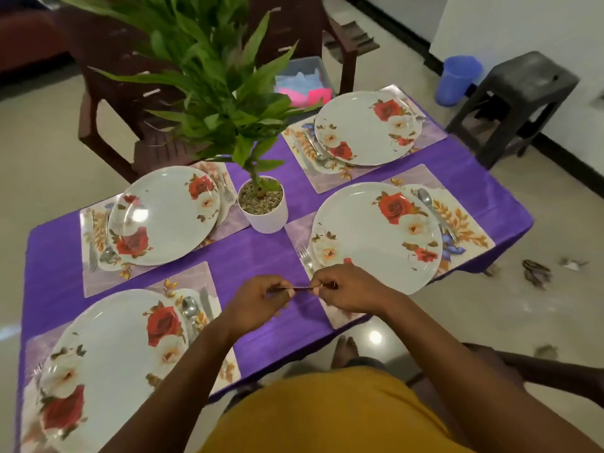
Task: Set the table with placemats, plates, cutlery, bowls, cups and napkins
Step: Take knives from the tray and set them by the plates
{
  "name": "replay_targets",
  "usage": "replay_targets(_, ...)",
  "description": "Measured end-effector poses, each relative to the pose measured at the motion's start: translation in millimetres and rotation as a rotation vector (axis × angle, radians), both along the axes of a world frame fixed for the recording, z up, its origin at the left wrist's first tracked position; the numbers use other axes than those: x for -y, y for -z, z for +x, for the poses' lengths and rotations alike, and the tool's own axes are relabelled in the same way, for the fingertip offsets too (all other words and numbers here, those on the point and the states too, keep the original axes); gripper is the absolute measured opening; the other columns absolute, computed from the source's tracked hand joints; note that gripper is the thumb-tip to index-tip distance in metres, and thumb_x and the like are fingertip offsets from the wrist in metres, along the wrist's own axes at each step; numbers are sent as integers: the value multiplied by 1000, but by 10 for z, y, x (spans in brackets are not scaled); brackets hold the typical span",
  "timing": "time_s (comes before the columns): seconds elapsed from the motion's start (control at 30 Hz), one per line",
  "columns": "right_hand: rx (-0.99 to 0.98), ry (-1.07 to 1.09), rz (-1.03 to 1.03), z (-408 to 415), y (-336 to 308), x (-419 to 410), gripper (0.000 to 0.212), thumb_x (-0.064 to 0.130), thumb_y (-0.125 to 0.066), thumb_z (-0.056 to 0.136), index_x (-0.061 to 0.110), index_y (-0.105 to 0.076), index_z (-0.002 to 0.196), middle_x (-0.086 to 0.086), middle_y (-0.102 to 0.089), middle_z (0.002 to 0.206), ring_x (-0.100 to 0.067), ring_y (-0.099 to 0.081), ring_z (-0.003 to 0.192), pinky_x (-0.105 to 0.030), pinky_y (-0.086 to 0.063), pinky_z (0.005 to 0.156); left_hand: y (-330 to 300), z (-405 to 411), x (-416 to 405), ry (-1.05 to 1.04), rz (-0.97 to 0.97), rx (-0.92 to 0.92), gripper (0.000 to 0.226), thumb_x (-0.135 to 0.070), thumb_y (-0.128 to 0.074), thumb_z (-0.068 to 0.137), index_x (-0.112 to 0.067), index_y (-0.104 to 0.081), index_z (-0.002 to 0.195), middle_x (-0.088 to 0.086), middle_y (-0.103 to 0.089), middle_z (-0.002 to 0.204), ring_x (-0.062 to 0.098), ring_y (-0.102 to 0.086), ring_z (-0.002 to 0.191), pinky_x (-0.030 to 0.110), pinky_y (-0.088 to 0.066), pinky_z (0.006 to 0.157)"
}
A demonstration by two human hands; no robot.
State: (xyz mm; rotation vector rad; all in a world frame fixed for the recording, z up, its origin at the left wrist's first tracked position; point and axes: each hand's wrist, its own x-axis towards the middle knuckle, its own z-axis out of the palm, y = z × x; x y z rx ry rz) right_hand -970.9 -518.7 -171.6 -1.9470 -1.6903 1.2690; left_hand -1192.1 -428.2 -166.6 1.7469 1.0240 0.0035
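Four floral plates [376, 237] sit on placemats [470, 230] on the purple-covered desk [261, 266], cutlery beside each. Above the near edge, left hand [258, 302] and right hand [343, 289] pinch opposite ends of one thin utensil [302, 289]. A slip could knock it against the near-right plate or drop it to the floor. No readable writing.

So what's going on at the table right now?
A person stands at the purple-clothed table, pinching a thin dark utensil at each end: left hand, right hand. What kind of utensil it is I can't tell. Four floral placemats each carry a white rose-print plate, such as the near-right plate, with cutlery alongside. A white potted plant sits mid-table. No bowls or cups show on the table yet.
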Motion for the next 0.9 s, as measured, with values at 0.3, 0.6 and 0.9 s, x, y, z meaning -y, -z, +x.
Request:
replay_targets(0.3,-92,159,-16,510,-22,20,20,24,-65,98,27,-74,81,12,-73,87,-10,-69,84,-34,-60,84,148,196,-108,-177,58,18,11,-23,-69,99,-26,-72,109,-6,-73,98,16,-73,69,23,-53,59)
replay_targets(0.6,-252,687,46,734,-204,344,25,21,-58,101,16,-78,87,-1,-71,78,-3,-62,70,-23,-47,68,288,515,-126,-27,16,51,18,-16,-74,95,-33,-73,101,-13,-76,94,0,-66,71,23,-50,69)
replay_targets(0.9,-327,1127,44,970,-181,565,20,9,-57,99,13,-76,95,-1,-68,79,-16,-54,70,-27,-42,57,342,722,3,55,-14,76,16,-19,-74,94,-33,-76,102,-19,-76,98,0,-71,92,16,-53,77)
